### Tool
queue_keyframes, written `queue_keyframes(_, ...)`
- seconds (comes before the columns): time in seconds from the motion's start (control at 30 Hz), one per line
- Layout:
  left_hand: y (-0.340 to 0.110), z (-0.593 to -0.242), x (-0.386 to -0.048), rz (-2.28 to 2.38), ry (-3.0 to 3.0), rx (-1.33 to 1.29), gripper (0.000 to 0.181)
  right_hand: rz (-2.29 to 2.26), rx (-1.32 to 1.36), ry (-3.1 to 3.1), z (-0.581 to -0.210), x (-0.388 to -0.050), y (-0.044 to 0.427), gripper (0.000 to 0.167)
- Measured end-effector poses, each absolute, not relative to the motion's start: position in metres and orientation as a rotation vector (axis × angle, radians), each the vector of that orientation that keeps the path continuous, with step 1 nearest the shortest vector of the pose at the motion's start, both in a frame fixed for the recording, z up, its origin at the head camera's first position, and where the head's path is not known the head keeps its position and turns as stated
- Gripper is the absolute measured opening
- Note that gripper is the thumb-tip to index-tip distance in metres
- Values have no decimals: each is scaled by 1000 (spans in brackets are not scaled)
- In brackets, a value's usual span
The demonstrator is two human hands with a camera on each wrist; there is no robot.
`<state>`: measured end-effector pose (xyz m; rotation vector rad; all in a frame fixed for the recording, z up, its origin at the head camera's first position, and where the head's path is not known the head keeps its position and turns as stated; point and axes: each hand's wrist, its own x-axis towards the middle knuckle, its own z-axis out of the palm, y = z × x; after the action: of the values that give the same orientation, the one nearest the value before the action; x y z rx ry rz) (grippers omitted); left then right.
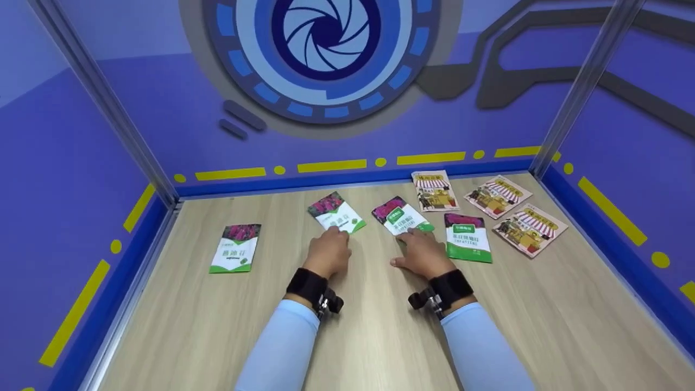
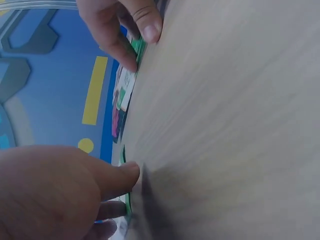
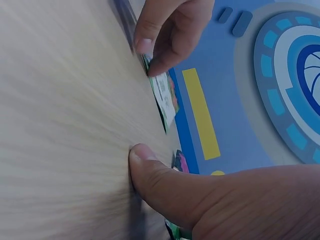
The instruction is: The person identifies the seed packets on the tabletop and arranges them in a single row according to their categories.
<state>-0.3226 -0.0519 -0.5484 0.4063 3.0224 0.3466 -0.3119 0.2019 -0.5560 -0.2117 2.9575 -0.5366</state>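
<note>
While L hand (image 1: 329, 254) touches pkt (image 1: 335, 210) edge, tabletop (image 1: 369, 320) spans to R hand (image 1: 426, 255).

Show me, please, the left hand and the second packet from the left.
Left hand (image 1: 329, 252): head view, its back.
Second packet from the left (image 1: 338, 214): head view, its white area.

Patterned wall (image 1: 347, 149), 2 metal posts (image 1: 103, 98).

A plain pale-blue left sleeve (image 1: 281, 347) and a matching right sleeve (image 1: 487, 347) fit smoothly, each ending in a neat edge. Beyond them sit a broad black left wristband (image 1: 307, 285) and a similar right wristband (image 1: 452, 289). On their inner sides, a small black left fitting (image 1: 335, 304) and right fitting (image 1: 417, 300) adjoin silvery metal hardware (image 1: 324, 305)
</note>
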Motion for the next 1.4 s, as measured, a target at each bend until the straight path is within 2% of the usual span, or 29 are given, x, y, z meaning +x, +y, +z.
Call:
queue_keyframes(0.3,-60,-556,-317,355,3127,298,27,-543,-211,2957,-556,-313,204,75)
queue_keyframes(0.5,-69,-558,-312,390,3144,193,32,-541,-211,2956,-558,-312,205,75)
queue_keyframes(0.73,-90,-558,-305,344,3216,158,31,-555,-204,2953,-559,-313,205,74)
queue_keyframes(1.1,-130,-564,-295,285,3165,73,38,-543,-227,2975,-559,-310,207,73)
queue_keyframes(1.4,-148,-557,-289,320,3258,87,19,-538,-232,2960,-558,-311,205,75)
